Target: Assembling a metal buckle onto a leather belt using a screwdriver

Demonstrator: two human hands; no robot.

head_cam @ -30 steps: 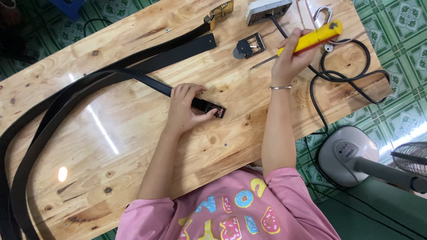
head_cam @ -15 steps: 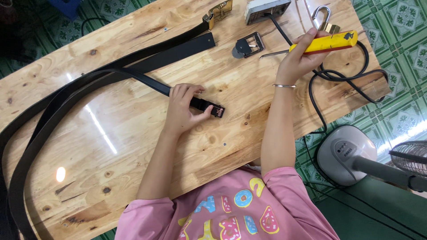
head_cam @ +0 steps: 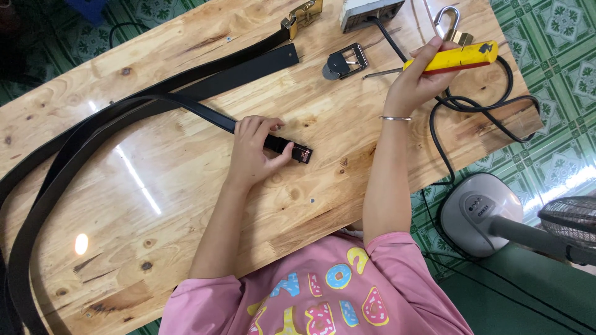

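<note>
The black belt lay flat across the wooden worktop, its free end with the small dark clasp near the middle of the board. Your left hand was closed down on that end, fingers over the top and thumb along the near edge, apparently to pin the strap so it could not slide while the tip stayed exposed just past your thumb. From the clasp the strap ran away to the far left and looped round the worktop's edge beside two more black belts, the long slack laid out of the working area.

Beyond the clasp, toward the far right corner, your right hand gripped a yellow-handled tool with a thin metal tip. You held it raised and level, tip pointing back toward the belt, seemingly clear of the wood. Its black cord trailed off the right edge.

Between tool and clasp lay a loose silver buckle. Farther off sat a brass-coloured buckle on another belt's end, a grey box and a padlock. A fan's base stood on the green tiled floor, right of the worktop.
</note>
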